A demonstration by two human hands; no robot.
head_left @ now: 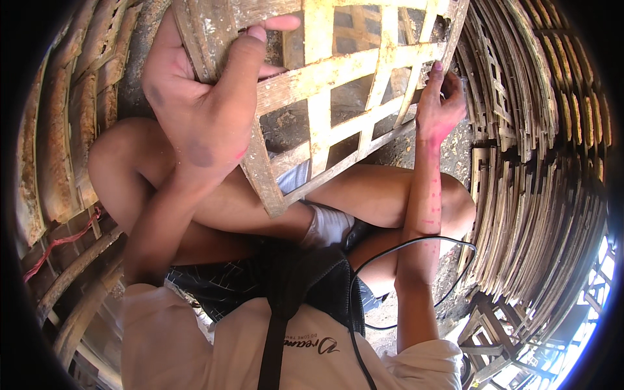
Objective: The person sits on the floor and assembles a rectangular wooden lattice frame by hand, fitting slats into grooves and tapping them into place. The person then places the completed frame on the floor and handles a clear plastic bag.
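A lattice panel [348, 67] of flat bamboo or wooden strips, crossing over and under inside a wooden frame, is tilted in front of me above my crossed legs. My left hand [205, 107] is closed round its left side piece, with the thumb on the near face and some fingertips showing through the gap. At the panel's right edge, my right hand [442, 107] is closed, with thumb and fingers pinched against the frame. Part of that grip is hidden. The lower left corner of the frame points down toward my shin, and its far end runs out of the picture.
Tall stacks of similar slatted panels [526, 221] stand close on my right. More bamboo slats [65, 143] line the left side, with a red cord [62, 240] near them. A black cable [416, 240] loops past my right forearm. Wooden frames [494, 344] lie at the lower right.
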